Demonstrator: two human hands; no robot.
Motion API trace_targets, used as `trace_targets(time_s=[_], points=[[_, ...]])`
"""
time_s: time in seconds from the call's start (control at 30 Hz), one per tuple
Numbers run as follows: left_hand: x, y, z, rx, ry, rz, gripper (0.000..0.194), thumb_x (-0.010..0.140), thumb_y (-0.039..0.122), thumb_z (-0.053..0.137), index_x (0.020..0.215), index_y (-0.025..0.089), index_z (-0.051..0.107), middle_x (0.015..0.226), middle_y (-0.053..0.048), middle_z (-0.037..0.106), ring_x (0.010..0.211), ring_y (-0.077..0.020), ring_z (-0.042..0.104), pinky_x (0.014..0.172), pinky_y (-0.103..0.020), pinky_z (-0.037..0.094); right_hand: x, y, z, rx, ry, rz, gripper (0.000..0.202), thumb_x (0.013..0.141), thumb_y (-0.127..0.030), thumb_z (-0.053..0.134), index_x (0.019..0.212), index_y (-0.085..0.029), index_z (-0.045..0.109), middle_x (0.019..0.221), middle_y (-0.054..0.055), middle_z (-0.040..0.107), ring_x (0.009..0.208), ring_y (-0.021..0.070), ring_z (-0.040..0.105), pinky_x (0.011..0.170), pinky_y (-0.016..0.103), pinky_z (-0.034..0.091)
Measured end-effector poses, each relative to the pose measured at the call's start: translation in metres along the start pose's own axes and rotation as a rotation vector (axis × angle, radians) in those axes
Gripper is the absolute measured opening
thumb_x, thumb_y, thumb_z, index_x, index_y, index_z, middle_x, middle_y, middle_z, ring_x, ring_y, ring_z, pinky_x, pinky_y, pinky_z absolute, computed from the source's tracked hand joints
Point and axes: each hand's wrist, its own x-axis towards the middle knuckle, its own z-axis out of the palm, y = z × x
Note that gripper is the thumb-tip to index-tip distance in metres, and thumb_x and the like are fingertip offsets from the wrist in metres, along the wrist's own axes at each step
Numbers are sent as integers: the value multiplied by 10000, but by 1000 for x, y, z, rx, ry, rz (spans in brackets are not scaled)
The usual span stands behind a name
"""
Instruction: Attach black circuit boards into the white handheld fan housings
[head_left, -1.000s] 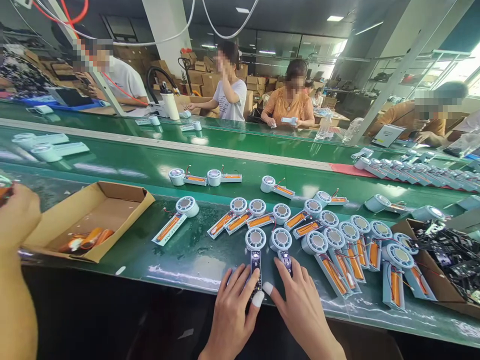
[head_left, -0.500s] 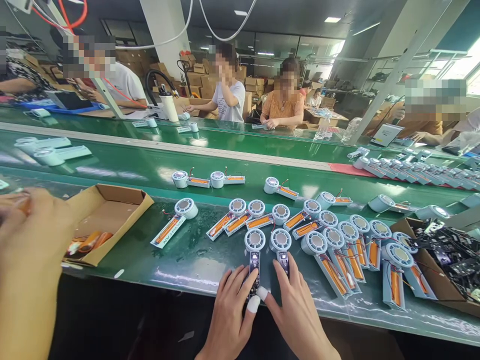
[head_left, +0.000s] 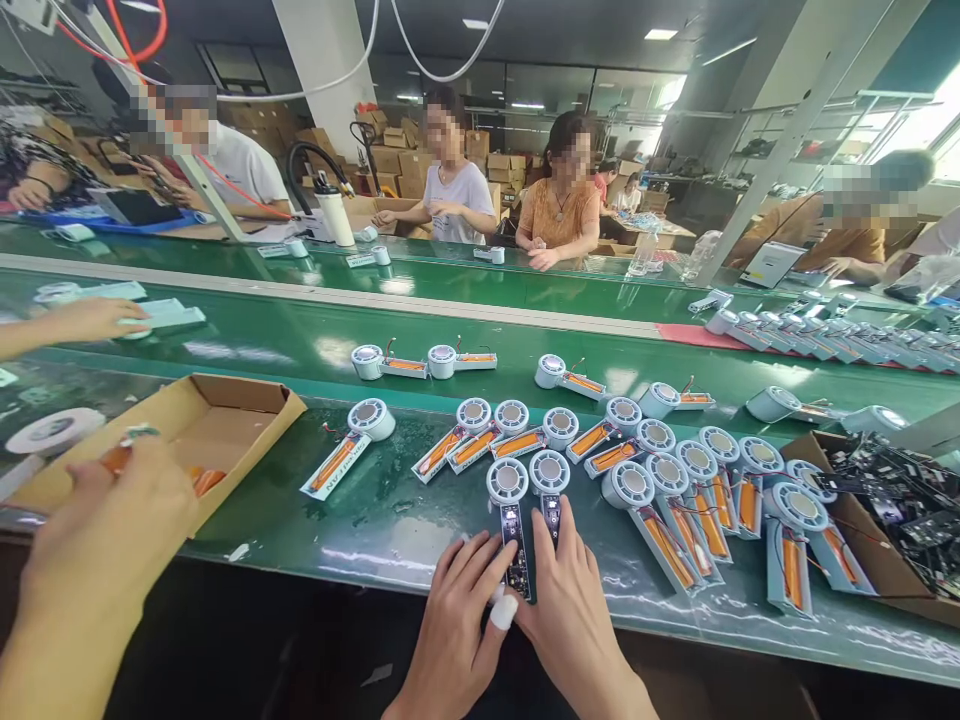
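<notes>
Two small fans lie side by side at the front of the green bench. My left hand [head_left: 461,620] rests its fingers along the left fan [head_left: 508,482], whose handle shows a dark circuit board [head_left: 516,555]; a white cover is on its thumb. My right hand [head_left: 574,610] lies over the handle of the right fan [head_left: 550,471], fingers along it and thumb by the left fan's board. Behind and to the right stand several more fans with orange batteries in their handles [head_left: 664,545].
At the left, a co-worker's hand [head_left: 127,510] holds an orange battery over a cardboard box [head_left: 247,440]. Another arm reaches onto the conveyor [head_left: 337,325]. A box of black boards [head_left: 900,500] stands at the right. People sit across the line.
My right hand and its fan have shifted slightly left, closer to the left fan. The co-worker's hand has moved right over the box, and another hand has reached fans on the conveyor.
</notes>
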Motion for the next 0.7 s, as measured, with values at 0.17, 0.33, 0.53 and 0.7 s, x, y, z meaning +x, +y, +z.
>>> trace_targets(time_s=[0.17,0.33,0.53,0.7], points=[[1,-1,1,63,-22,25,529,1046,352,388,1564,251,343,1418,-66,644,1311,-285,594,1065,-526,479,1,-1,-2,-15,-24,17,700,828,-173,589,1509,-88,450,1621,288,258,1412,372,454,1092,475,428],[4,3,1,81,-11,9,514,1036,349,420,1538,240,393,1420,-61,642,1296,-278,605,1053,-503,485,0,0,1,-34,8,18,676,837,-183,576,1498,-101,467,1601,272,320,1393,368,478,1081,465,441],[5,2,0,78,-5,8,510,1032,347,434,1528,234,411,1415,-60,645,1296,-269,602,1060,-477,472,0,1,3,-47,21,12,649,865,-214,573,1497,-102,478,1593,275,333,1378,373,493,1077,472,444],[3,2,1,73,1,9,506,1035,359,427,1527,242,411,1426,-51,636,1309,-267,590,1077,-479,456,1,1,5,-59,26,17,644,875,-234,576,1501,-122,477,1596,256,341,1370,362,505,1075,466,450]])
